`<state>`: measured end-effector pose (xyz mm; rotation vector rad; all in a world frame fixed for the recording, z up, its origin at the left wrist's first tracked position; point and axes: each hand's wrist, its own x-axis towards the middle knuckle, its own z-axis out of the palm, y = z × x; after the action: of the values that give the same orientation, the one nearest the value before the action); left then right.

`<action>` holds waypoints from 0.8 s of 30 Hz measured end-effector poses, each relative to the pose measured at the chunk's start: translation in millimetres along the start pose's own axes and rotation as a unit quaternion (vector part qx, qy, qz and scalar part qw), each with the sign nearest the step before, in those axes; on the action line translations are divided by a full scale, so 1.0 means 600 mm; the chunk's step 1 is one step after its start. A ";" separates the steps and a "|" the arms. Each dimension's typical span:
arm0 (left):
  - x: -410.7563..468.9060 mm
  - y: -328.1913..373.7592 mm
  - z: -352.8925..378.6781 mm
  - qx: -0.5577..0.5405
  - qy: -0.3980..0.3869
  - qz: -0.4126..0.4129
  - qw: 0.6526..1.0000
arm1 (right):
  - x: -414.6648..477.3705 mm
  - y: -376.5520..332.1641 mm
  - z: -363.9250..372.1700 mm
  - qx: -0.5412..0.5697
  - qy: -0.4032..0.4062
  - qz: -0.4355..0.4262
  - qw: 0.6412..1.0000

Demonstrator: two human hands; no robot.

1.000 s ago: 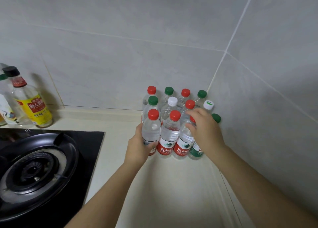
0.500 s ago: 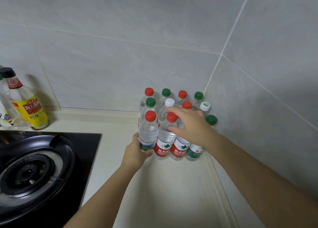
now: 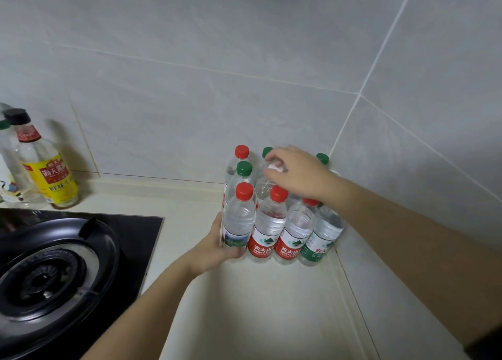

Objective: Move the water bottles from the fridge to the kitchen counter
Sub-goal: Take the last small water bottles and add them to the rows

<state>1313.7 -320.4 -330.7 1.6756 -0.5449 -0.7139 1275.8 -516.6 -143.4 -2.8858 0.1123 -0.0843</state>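
Note:
Several clear water bottles with red, green and white caps stand packed in the corner of the cream kitchen counter (image 3: pixel 258 305). My left hand (image 3: pixel 214 248) grips the lower body of the front-left red-capped bottle (image 3: pixel 239 218), which stands on the counter. My right hand (image 3: pixel 296 173) reaches over the group and its fingers curl round the white cap of a bottle (image 3: pixel 264 186) in the middle row. Beside the held bottle stand two red-labelled bottles (image 3: pixel 267 224) and a green-labelled one (image 3: pixel 322 234). The right hand hides some caps behind it.
A black gas hob with a round burner (image 3: pixel 51 272) fills the left. Behind it, against the tiled wall, stands a yellow-labelled seasoning bottle (image 3: pixel 49 169) with another bottle partly cut off at the left edge. Tiled walls (image 3: pixel 407 169) meet right behind the bottles.
My right hand has moved from the front-right bottles back and up to the white cap in the middle row. My left hand still holds the front-left bottle.

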 end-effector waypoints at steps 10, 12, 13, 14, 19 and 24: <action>0.052 0.042 0.012 -0.294 0.088 -0.036 0.951 | 0.105 0.012 0.010 -0.125 -0.041 -0.005 0.991; 0.061 0.066 0.021 -0.320 0.067 -0.007 0.945 | 0.114 0.018 0.006 -0.143 -0.061 -0.014 0.988; 0.066 0.072 0.025 -0.335 0.045 0.010 0.941 | 0.115 0.021 0.005 -0.148 -0.081 -0.012 0.986; 0.070 0.075 0.025 -0.341 0.034 0.027 0.939 | 0.115 0.023 0.005 -0.147 -0.096 -0.011 0.984; 0.086 0.065 0.028 -0.324 0.051 0.038 0.944 | 0.113 0.026 0.010 -0.128 -0.080 -0.025 0.988; 0.078 0.057 0.023 -0.329 0.065 0.017 0.942 | 0.112 0.024 0.011 -0.129 -0.084 -0.011 0.988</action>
<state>1337.7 -369.6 -307.2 1.0709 -0.1992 -0.6604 1342.0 -534.6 -150.3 -3.1369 0.0626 0.1813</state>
